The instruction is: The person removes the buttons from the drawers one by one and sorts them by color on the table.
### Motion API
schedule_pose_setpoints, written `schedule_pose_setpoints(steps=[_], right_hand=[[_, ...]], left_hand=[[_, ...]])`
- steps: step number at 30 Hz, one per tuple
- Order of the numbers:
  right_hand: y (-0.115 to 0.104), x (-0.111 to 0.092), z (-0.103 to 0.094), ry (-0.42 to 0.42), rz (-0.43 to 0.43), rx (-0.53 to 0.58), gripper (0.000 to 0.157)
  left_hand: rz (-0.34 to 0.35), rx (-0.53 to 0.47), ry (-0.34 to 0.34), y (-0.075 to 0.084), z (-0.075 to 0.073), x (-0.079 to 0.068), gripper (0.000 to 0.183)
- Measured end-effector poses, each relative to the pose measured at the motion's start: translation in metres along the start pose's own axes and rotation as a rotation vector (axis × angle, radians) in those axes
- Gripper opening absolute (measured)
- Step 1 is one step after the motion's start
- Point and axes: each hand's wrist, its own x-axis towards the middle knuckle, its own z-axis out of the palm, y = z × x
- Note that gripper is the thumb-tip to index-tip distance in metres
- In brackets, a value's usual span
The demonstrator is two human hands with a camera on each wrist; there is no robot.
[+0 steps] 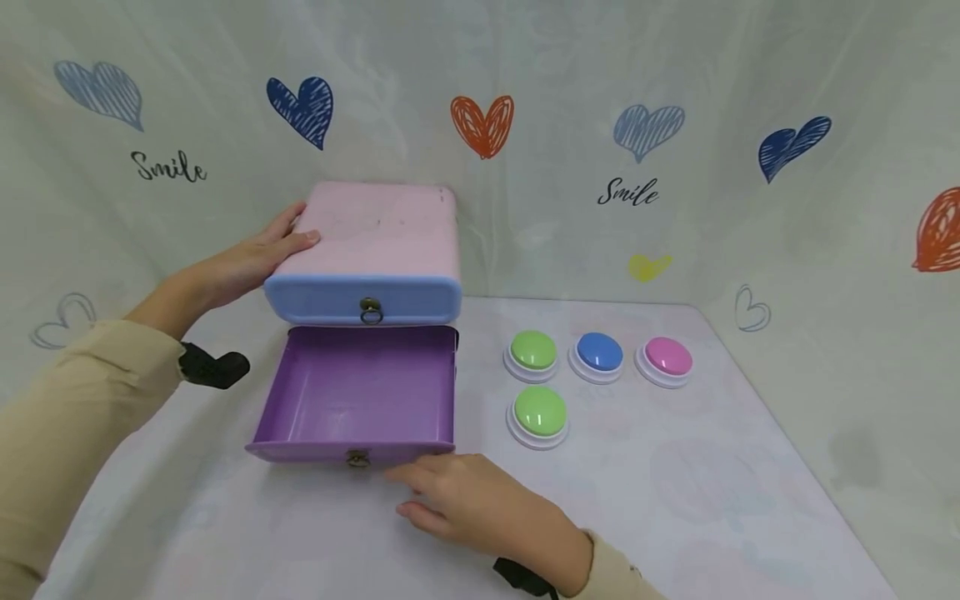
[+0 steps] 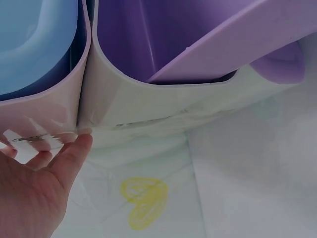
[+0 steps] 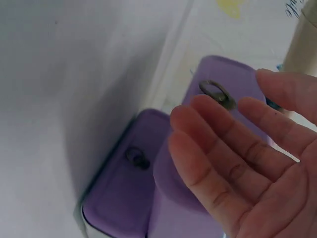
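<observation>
A small stacked drawer unit has a pink top (image 1: 382,229) and a blue drawer front (image 1: 322,300) with a ring pull (image 1: 371,310), fully in. Below it a purple drawer (image 1: 360,383) stands pulled out, and nothing lies inside. My left hand (image 1: 258,254) rests against the unit's left side, thumb over the top edge; in the left wrist view its fingers touch the pink casing (image 2: 44,114). At the drawer's front, right of its metal pull (image 1: 358,458), is my right hand (image 1: 480,508), fingers loosely extended and holding nothing. Whether they touch the drawer I cannot tell.
Right of the unit stand push buttons: two green ones (image 1: 533,351) (image 1: 540,412), a blue one (image 1: 599,353) and a pink one (image 1: 669,357). Another purple drawer front (image 3: 124,183) shows lower down, in the right wrist view. Behind hangs a sheet (image 1: 547,208) printed with hearts.
</observation>
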Motion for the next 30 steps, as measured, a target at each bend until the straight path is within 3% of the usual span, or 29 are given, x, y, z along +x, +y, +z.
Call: schedule_pose_setpoints(steps=[7,18,23,30], right_hand=[[-0.007,0.018,0.016,0.005,-0.039,-0.186,0.039],[-0.013,0.032,0.028,0.020,-0.036,-0.298,0.042],[-0.016,0.035,0.028,0.038,-0.025,-0.293,0.033],[-0.019,0.040,0.029,0.143,-0.011,-0.282,0.005]], left_hand=[[-0.003,0.005,0.002,0.000,0.001,0.002,0.080],[0.001,-0.001,0.002,0.000,0.002,0.002,0.080],[0.005,0.004,0.004,0.001,0.002,0.001,0.080],[0.006,0.000,0.006,0.001,0.002,-0.002,0.081]])
